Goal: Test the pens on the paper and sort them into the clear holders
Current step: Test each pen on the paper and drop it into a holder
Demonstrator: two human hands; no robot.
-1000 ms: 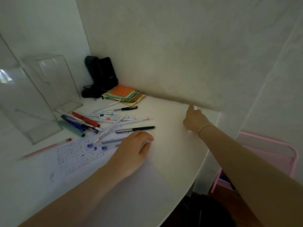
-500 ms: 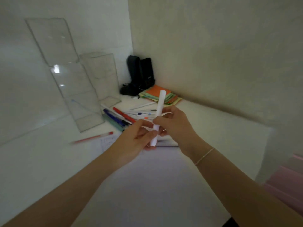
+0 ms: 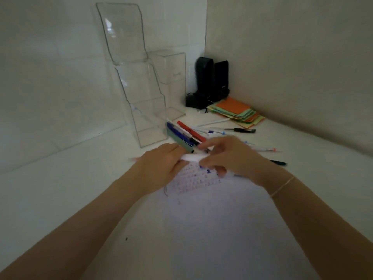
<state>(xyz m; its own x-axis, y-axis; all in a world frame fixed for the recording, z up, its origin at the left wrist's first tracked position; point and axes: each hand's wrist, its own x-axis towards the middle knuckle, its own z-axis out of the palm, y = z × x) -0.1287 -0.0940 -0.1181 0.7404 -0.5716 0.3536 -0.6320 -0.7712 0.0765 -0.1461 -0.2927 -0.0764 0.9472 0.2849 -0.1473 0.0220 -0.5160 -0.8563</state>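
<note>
Both hands meet over the far end of the white paper (image 3: 212, 229). My left hand (image 3: 161, 166) and my right hand (image 3: 228, 156) each grip an end of a white pen (image 3: 193, 157) held level between them. Small blue and purple test marks cover the paper just below the pen. Several loose pens (image 3: 187, 134), red, blue, green and white, lie on the table behind my hands. A tall tiered clear holder (image 3: 139, 93) stands behind them on the left, with a shorter clear holder (image 3: 171, 73) to its right.
Two black speakers (image 3: 212, 81) stand in the back corner. A stack of coloured paper (image 3: 236, 112), orange on top, lies beside them. White walls close in at the left and the back. A dark pen (image 3: 279, 163) lies right of my right wrist.
The white pen has gone from upright to level and lower, close to the paper. Both hands have come down with it, and the view has shifted toward the holders.
</note>
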